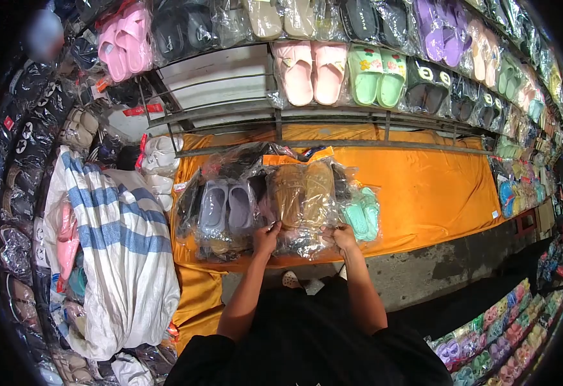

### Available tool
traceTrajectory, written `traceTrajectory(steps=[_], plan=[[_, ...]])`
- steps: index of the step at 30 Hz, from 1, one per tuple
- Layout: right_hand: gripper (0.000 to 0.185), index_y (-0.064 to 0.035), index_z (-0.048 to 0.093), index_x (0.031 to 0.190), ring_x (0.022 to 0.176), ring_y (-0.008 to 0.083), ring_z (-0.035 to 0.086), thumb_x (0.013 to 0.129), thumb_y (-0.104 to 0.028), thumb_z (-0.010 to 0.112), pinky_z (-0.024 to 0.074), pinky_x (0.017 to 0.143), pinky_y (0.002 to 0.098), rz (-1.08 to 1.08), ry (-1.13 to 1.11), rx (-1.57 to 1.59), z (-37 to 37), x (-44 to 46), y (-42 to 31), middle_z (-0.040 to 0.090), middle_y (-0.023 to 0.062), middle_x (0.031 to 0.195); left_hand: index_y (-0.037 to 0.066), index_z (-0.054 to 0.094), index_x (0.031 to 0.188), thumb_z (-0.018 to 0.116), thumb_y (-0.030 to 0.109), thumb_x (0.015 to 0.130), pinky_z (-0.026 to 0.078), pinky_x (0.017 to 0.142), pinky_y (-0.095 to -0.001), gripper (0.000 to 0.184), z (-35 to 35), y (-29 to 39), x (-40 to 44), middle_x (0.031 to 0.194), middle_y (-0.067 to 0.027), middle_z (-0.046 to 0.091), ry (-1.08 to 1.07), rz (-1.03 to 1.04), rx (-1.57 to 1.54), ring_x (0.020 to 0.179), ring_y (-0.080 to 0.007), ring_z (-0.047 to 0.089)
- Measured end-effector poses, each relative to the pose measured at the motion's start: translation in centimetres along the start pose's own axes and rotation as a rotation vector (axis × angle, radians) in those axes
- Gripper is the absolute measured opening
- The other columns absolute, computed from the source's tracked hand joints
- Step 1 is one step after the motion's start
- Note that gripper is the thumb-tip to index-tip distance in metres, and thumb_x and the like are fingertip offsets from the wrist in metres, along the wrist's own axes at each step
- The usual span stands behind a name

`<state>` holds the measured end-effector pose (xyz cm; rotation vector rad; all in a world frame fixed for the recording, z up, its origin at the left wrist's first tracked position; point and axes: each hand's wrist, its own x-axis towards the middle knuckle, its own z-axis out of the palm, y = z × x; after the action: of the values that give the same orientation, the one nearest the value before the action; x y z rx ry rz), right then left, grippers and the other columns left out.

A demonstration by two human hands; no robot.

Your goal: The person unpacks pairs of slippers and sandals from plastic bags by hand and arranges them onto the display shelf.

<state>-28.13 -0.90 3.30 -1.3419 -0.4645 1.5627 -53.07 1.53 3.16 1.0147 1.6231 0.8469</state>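
Through my head view, I had the bagged tan slippers point(304, 193) between both hands, over the pile of wrapped footwear near the left end of the orange cloth point(436, 186). My left hand point(266, 238) was closed on the near left corner of their clear bag, and my right hand point(340, 237) pinched the plastic at the near right corner. The grey clogs point(226, 206) lay just left of the bag, in plastic too, and the mint slippers point(362, 213) just right of it, toward the cloth's near edge. Beyond the cloth's left edge I saw a blue-and-white striped sack point(120, 225). Past its far edge, a metal rack point(333, 143) ran across, with pink slippers point(311, 74) and green slippers point(376, 77) in the row above.
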Motion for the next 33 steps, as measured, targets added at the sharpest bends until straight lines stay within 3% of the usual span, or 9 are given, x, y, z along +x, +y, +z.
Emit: traceTrajectory(steps=[2,6,8,12,17,23,29,32,33], plan=[[0.024,0.0064,0.061,0.101,0.072,0.0204,0.067,0.084,-0.008,0.07,0.052,0.052,0.0287,0.0,0.024,-0.008,0.4,-1.1,-0.5,0.068,0.0142,0.082,-0.003,0.07,0.097,0.076,0.037,0.081,0.042,0.058,-0.0271,0.043,0.1,-0.8,0.3,0.071,-0.0028,0.063,-0.043,-0.21,-0.154,0.063,-0.0124,0.056],[0.026,0.0042,0.062,0.094,0.057,0.015,0.059,0.084,-0.018,0.071,0.0434,0.042,0.0261,0.067,-0.047,-0.077,0.0,-1.6,-0.7,0.068,0.0128,0.073,-0.002,0.069,0.096,0.077,0.034,0.08,0.04,0.054,-0.0256,0.04,-0.7,-1.9,0.1,0.074,-0.001,0.063,-0.033,-0.124,-0.257,0.059,-0.0098,0.053],[0.026,0.0035,0.062,0.092,0.054,0.0145,0.057,0.085,-0.02,0.071,0.0446,0.043,0.0271,0.055,-0.002,-0.149,0.1,-1.8,-1.4,0.068,0.0128,0.074,0.005,0.066,0.087,0.076,0.033,0.082,0.038,0.052,-0.0242,0.03,-1.9,-0.1,-1.1,0.071,0.002,0.058,-0.303,-0.208,-0.252,0.061,-0.0091,0.052],[0.025,0.0014,0.062,0.088,0.057,0.0147,0.058,0.085,-0.022,0.071,0.0477,0.045,0.0295,0.021,0.072,-0.121,1.0,-2.9,-3.2,0.068,0.0133,0.077,0.008,0.063,0.085,0.075,0.032,0.082,0.037,0.053,-0.024,0.027,-3.0,2.1,-1.5,0.074,0.0021,0.058,-0.356,-0.304,-0.286,0.064,-0.0089,0.052],[0.019,0.0036,0.065,0.092,0.076,0.0187,0.067,0.086,-0.014,0.069,0.0542,0.069,0.0302,-0.011,-0.036,-0.002,0.5,-3.1,-4.2,0.069,0.0127,0.086,0.006,0.063,0.097,0.07,0.023,0.087,0.039,0.053,-0.0204,0.021,-2.9,4.4,-2.5,0.083,-0.0013,0.064,-0.319,-0.209,-0.602,0.078,-0.011,0.063],[0.01,0.003,0.067,0.094,0.08,0.0158,0.065,0.085,-0.002,0.066,0.0514,0.072,0.0283,-0.215,-0.108,0.172,2.3,-5.0,-9.0,0.069,0.0107,0.09,0.006,0.062,0.103,0.069,0.019,0.088,0.052,0.07,-0.0239,0.021,-4.6,8.3,-2.6,0.093,-0.0022,0.065,-0.352,-0.039,-0.579,0.085,-0.0133,0.065],[0.006,0.0008,0.066,0.092,0.078,0.012,0.063,0.087,-0.001,0.064,0.0505,0.071,0.026,-0.328,-0.135,0.167,3.7,-5.4,-11.5,0.068,0.0075,0.087,0.005,0.062,0.107,0.068,0.019,0.089,0.046,0.057,-0.0206,0.024,-4.0,12.1,-3.0,0.095,-0.002,0.068,-0.325,0.104,-0.688,0.082,-0.011,0.066],[0.019,-0.0001,0.065,0.09,0.072,0.0126,0.063,0.091,-0.019,0.064,0.0505,0.062,0.0239,-0.356,-0.088,0.006,3.1,-5.1,-12.0,0.066,0.0074,0.082,0.004,0.061,0.108,0.067,0.017,0.089,0.053,0.066,-0.0228,0.024,-3.8,12.8,-2.7,0.097,-0.0031,0.068,-0.317,0.09,-0.702,0.083,-0.0132,0.067],[0.029,-0.0003,0.064,0.091,0.068,0.0134,0.062,0.091,-0.03,0.063,0.0491,0.057,0.0232,-0.176,-0.044,-0.164,2.7,-5.4,-13.1,0.066,0.0076,0.081,0.004,0.061,0.108,0.067,0.017,0.089,0.053,0.066,-0.0228,0.024,-3.8,12.7,-2.4,0.097,-0.0031,0.068,-0.319,0.09,-0.701,0.083,-0.0132,0.067]])
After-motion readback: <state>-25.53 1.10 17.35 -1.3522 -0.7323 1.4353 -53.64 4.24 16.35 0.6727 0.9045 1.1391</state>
